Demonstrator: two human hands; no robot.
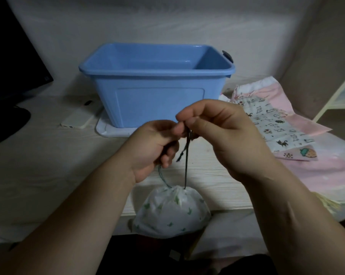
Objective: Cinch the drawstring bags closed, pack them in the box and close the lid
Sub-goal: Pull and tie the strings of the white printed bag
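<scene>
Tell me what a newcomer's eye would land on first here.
The open light-blue plastic box stands at the back centre of the pale wooden table. In front of it, the left hand and right hand hold the drawstring cords of a cinched white fabric bag with green prints, hanging by the table's near edge. A flat cat-print pouch lies on pink cloth to the right.
</scene>
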